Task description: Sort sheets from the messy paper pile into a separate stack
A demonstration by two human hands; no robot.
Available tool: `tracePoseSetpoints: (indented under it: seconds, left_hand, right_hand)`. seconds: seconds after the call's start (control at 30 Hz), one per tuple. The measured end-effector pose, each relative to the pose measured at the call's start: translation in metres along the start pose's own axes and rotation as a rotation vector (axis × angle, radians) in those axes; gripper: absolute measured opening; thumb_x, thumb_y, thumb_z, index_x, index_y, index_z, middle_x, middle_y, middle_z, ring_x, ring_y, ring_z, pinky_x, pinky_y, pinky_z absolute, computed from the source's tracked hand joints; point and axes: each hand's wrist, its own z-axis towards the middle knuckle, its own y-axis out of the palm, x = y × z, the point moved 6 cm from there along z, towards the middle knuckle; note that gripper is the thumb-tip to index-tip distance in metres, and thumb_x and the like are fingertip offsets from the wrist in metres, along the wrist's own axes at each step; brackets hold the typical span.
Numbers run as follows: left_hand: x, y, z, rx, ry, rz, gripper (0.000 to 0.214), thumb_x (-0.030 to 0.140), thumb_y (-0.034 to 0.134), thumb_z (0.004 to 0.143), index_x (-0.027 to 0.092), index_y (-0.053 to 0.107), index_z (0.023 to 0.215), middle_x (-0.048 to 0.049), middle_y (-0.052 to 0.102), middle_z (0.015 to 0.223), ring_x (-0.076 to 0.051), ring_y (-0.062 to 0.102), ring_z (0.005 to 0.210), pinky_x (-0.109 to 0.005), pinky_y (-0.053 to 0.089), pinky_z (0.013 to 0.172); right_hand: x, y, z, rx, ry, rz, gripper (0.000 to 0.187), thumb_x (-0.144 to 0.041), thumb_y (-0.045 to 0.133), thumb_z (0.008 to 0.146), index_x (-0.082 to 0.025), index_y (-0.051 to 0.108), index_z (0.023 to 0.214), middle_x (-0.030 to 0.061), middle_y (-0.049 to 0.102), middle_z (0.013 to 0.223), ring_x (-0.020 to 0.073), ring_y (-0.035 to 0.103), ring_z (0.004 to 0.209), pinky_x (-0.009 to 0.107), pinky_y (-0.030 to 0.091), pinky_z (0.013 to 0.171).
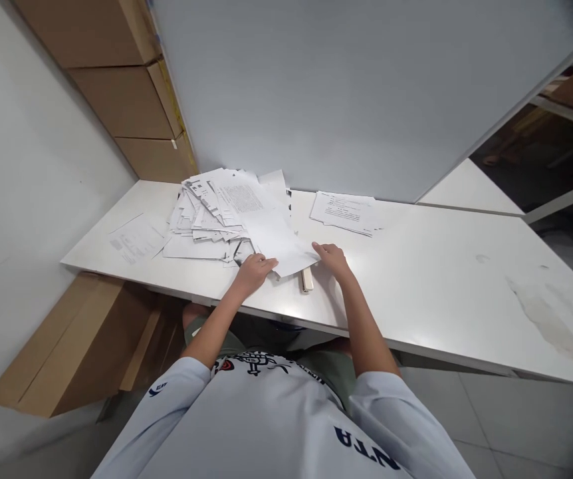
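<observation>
A sheet of paper (279, 241) with print on its far half is held by its near corners. My left hand (255, 273) pinches the left corner, and my right hand (332, 258) grips the right one between thumb and fingers. The sheet's far end lies over a messy pile of printed papers (207, 219). Partly beneath its near edge, between my hands, a small cream-coloured stapler (307, 279) rests on the white table (416, 279). The fingertips under the sheet are hidden.
A neater stack of printed sheets (343, 211) lies to the right, by the grey partition (316, 93). One loose sheet (137, 239) is at the left. Cardboard boxes (127, 100) are stacked behind, and another box (67, 339) stands below the table's left edge.
</observation>
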Motion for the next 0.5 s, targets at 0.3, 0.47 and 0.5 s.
tracePoseSetpoints:
  seconds: [0.3, 0.47, 0.5]
  left_hand:
    - [-0.004, 0.002, 0.000, -0.006, -0.097, -0.019, 0.052, -0.006, 0.039, 0.086, 0.017, 0.058, 0.128, -0.0092, 0.065, 0.129, -0.024, 0.060, 0.103, -0.037, 0.049, 0.081]
    - [-0.007, 0.005, -0.002, 0.005, -0.153, -0.041, 0.049, -0.004, 0.039, 0.087, 0.019, 0.060, 0.125, -0.0096, 0.066, 0.127, -0.023, 0.061, 0.093, -0.038, 0.049, 0.079]
    - [-0.007, 0.004, -0.003, 0.019, -0.160, -0.046, 0.048, -0.004, 0.040, 0.087, 0.019, 0.060, 0.123, -0.0096, 0.067, 0.125, -0.023, 0.062, 0.092, -0.038, 0.049, 0.078]
  right_hand:
    - [-0.014, 0.008, 0.022, -0.032, 0.119, 0.284, 0.025, -0.032, 0.070, 0.058, -0.021, 0.053, 0.071, -0.0019, 0.054, 0.065, 0.0135, 0.048, 0.060, 0.027, 0.037, 0.054]
    - [0.009, -0.013, 0.017, 0.164, 0.180, 0.437, 0.033, -0.035, 0.069, 0.055, -0.022, 0.051, 0.080, -0.0020, 0.056, 0.069, 0.0129, 0.049, 0.058, 0.026, 0.038, 0.050]
    - [0.015, -0.018, 0.014, 0.198, 0.191, 0.471, 0.035, -0.036, 0.069, 0.055, -0.022, 0.051, 0.082, -0.0022, 0.056, 0.070, 0.0129, 0.050, 0.058, 0.026, 0.039, 0.050]
